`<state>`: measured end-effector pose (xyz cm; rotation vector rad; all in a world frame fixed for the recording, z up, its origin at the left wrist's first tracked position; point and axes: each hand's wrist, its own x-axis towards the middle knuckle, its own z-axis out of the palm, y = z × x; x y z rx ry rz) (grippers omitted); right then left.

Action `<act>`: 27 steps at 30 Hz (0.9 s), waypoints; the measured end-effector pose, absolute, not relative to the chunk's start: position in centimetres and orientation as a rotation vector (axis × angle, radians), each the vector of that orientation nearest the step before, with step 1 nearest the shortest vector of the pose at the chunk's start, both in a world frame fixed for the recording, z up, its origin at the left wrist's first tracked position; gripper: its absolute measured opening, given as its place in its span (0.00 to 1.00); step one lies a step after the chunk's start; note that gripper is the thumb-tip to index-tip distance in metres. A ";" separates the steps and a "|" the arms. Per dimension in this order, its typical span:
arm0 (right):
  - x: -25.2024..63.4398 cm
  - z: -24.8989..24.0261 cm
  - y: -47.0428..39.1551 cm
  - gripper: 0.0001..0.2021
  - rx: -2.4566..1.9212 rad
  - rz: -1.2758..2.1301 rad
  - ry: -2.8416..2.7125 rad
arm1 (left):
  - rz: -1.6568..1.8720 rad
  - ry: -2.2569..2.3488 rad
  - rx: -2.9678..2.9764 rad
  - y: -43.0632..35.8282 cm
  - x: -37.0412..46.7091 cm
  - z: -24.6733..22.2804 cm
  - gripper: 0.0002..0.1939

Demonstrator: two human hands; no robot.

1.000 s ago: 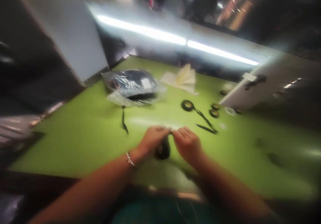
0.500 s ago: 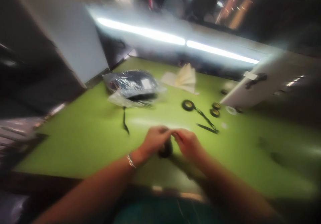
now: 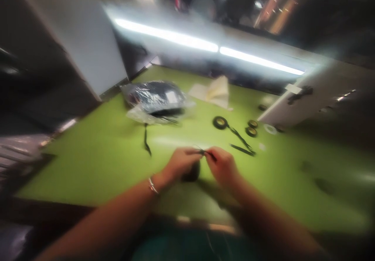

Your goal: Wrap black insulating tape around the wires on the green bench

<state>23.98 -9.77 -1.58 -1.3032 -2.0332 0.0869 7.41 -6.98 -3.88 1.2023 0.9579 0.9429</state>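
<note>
My left hand (image 3: 184,160), with a bracelet at its wrist, is closed in a pinch above the front part of the green table. My right hand (image 3: 222,162) pinches just beside it, fingertips a short way apart. A thin black wire (image 3: 202,152) spans the small gap between the fingertips, and a fine end sticks up near the left thumb. Beneath the left hand is a dark rounded thing (image 3: 193,172), partly covered by the fingers; blur hides what it is.
Ahead on the green table (image 3: 99,155) lie a clear plastic bag (image 3: 158,97) with dark contents, an open notebook (image 3: 218,92), a black tape roll (image 3: 220,122) by a bundle of black wires (image 3: 238,136), smaller tape rolls (image 3: 251,131), a white ring (image 3: 270,128) and a black strip (image 3: 147,142).
My right hand has drawn slightly to the right, away from the left. The black wire now shows between the fingertips. The dark rounded thing has shifted a little left.
</note>
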 end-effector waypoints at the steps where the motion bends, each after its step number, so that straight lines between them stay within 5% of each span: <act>1: 24.0 -1.6 -9.8 0.06 -1.316 0.098 -2.026 | 0.954 0.944 1.196 -7.0 7.4 -3.9 0.10; 7: 24.0 -1.7 -9.9 0.06 -1.319 0.020 -2.007 | 0.984 0.930 1.214 -7.4 7.7 -3.4 0.10; 12: 23.4 -2.3 -10.1 0.07 -1.286 -0.082 -2.028 | 0.995 1.081 1.203 -7.6 7.9 -3.4 0.21; 19: 22.8 -3.0 -10.2 0.08 -1.309 -0.187 -2.012 | 1.040 1.071 1.070 -7.8 8.1 -4.5 0.20; 27: 22.8 -1.3 -9.9 0.04 -1.365 0.193 -2.197 | 0.958 1.055 1.376 -6.9 6.9 -4.1 0.19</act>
